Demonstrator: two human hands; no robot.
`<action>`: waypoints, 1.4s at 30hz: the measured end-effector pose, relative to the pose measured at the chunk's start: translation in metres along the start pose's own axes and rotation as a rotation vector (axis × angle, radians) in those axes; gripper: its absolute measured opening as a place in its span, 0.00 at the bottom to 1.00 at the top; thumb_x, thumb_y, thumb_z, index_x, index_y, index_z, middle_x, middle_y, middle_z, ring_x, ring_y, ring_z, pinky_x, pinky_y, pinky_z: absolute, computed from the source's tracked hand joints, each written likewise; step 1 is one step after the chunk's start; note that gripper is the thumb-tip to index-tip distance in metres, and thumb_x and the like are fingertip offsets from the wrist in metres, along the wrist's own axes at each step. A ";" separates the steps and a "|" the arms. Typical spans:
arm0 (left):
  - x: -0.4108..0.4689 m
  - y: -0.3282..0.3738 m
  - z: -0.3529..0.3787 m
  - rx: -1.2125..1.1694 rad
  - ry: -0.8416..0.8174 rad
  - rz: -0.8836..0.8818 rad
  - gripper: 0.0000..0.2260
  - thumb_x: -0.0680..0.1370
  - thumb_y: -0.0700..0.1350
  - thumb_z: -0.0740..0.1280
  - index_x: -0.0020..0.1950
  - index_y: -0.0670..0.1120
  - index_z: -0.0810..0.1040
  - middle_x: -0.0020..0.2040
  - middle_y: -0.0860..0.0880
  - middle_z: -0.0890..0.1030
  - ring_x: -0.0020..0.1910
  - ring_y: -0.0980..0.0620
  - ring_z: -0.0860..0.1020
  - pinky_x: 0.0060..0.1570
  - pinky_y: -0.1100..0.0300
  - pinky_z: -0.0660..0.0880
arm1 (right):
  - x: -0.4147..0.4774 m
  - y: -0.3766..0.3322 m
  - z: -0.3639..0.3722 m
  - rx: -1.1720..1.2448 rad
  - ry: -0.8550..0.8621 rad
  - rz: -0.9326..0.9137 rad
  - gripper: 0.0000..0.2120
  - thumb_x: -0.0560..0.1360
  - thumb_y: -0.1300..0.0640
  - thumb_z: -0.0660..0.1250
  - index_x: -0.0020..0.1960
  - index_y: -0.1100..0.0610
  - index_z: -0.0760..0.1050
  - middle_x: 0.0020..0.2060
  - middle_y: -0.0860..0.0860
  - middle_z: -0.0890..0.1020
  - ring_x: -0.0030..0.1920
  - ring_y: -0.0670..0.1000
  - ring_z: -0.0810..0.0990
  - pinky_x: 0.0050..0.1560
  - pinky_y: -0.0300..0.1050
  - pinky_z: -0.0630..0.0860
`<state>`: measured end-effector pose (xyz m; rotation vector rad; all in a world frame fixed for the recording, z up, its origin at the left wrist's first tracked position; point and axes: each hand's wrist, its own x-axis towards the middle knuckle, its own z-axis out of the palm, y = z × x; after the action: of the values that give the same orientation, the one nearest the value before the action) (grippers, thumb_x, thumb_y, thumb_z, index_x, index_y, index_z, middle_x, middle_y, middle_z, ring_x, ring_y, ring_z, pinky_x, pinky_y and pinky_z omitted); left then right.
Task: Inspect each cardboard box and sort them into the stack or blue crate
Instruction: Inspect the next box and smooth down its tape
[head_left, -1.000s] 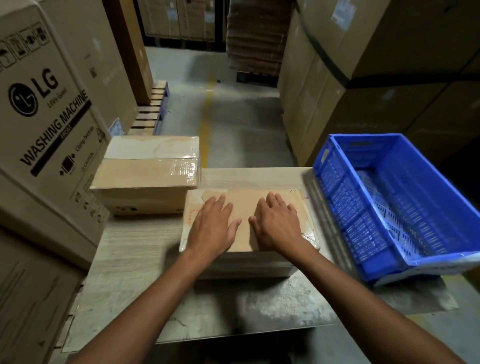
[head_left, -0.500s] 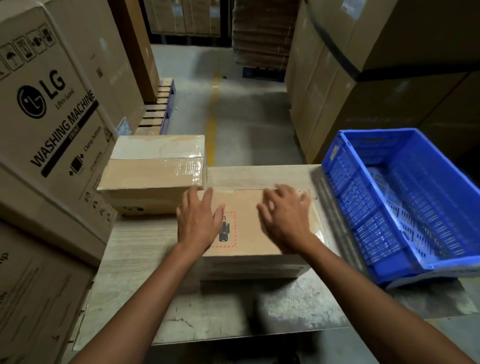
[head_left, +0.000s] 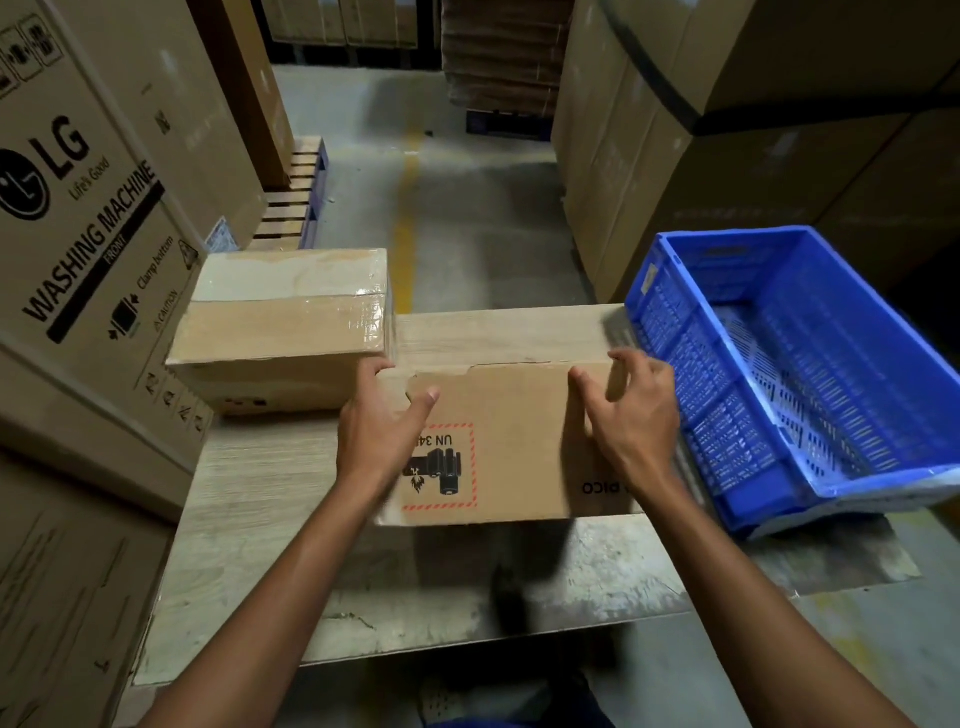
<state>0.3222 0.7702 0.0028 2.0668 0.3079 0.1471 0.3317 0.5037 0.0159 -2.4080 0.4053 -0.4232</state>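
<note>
A brown cardboard box (head_left: 514, 431) with a red-dashed battery label lies on the table (head_left: 270, 499), tipped up so the labelled face shows. My left hand (head_left: 382, 421) grips its left top corner, fingers behind and thumb in front. My right hand (head_left: 631, 410) grips the right top edge with curled fingers. A taped cardboard box (head_left: 285, 322) sits at the back left, just beside my left hand. The blue crate (head_left: 810, 364) stands at the right, with nothing in it.
Large washing machine cartons (head_left: 88, 218) wall in the left side. More big cartons (head_left: 727, 145) stand behind the crate at the right. A concrete aisle with a yellow line (head_left: 408, 208) runs ahead, with a pallet (head_left: 296, 202) at the back left.
My hands have moved from flat on top of the box to its two upper corners. The box has tipped up, so the face with the battery label now shows.
</note>
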 end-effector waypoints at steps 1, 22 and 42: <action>-0.006 0.002 0.002 -0.032 0.015 0.031 0.22 0.73 0.59 0.74 0.58 0.58 0.65 0.50 0.52 0.80 0.46 0.48 0.82 0.42 0.46 0.82 | -0.003 0.002 -0.004 0.046 0.050 -0.016 0.25 0.74 0.37 0.70 0.63 0.52 0.75 0.60 0.54 0.72 0.54 0.49 0.72 0.51 0.48 0.74; -0.075 -0.076 0.046 0.389 -0.039 0.456 0.11 0.74 0.39 0.73 0.55 0.42 0.79 0.70 0.40 0.71 0.72 0.39 0.68 0.65 0.43 0.73 | -0.098 0.061 0.047 -0.128 -0.004 -0.275 0.10 0.74 0.57 0.73 0.54 0.59 0.81 0.62 0.59 0.78 0.62 0.60 0.77 0.63 0.62 0.72; -0.065 -0.052 0.075 0.739 -0.316 0.465 0.26 0.79 0.52 0.53 0.69 0.41 0.76 0.73 0.41 0.73 0.72 0.40 0.72 0.68 0.44 0.69 | -0.095 0.030 0.073 -0.466 -0.449 -0.435 0.28 0.79 0.41 0.50 0.70 0.53 0.74 0.71 0.59 0.74 0.72 0.61 0.71 0.67 0.65 0.69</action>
<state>0.2688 0.7135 -0.0775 2.8190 -0.3806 -0.0267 0.2700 0.5587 -0.0755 -2.9451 -0.2564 0.0521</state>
